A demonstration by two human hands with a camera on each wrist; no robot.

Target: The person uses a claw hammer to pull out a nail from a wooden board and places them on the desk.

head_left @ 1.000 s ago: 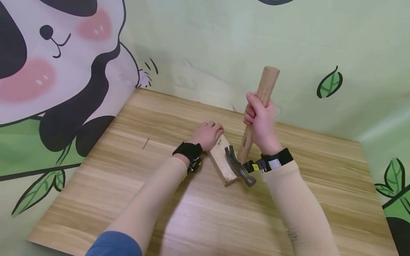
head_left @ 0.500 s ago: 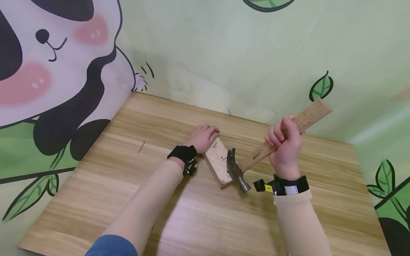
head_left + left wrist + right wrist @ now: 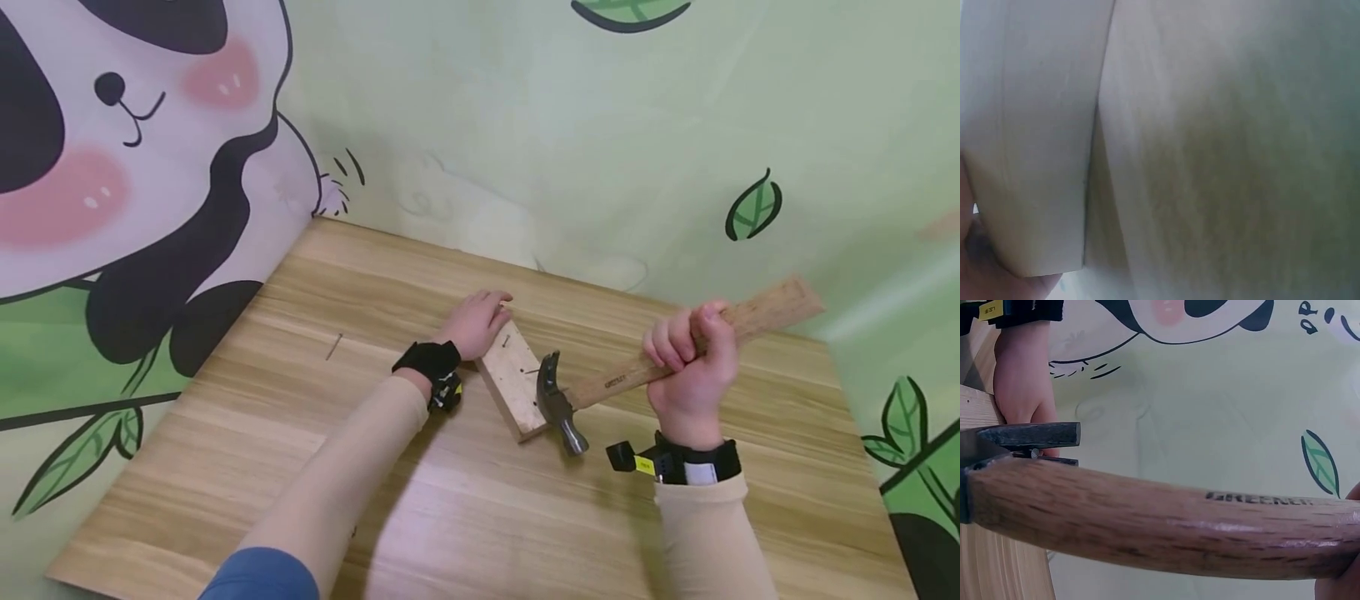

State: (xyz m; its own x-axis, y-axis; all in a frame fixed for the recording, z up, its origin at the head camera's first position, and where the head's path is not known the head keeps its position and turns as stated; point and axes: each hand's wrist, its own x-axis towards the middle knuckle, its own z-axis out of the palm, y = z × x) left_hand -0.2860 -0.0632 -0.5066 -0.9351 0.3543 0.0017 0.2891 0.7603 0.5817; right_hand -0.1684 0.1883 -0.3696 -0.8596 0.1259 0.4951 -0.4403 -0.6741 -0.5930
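Note:
My left hand holds the far end of a short pale wooden block flat against the table; the left wrist view shows fingers wrapped round that end. My right hand grips the wooden handle of a claw hammer. The hammer's dark metal head is at the block's right edge, claw toward the far side and striking face toward me. A nail sticks out of the block right at the claw. Another nail stands nearer my left hand.
A loose nail lies on the wood-grain table, left of the block. Behind the table rises a green wall painted with a panda and leaves. A small dark thing lies beside my left forearm.
My right hand has moved right and toward me, tipping the hammer handle from nearly upright to a low slant rightward. The hammer head stays by the block, and my left hand keeps its place.

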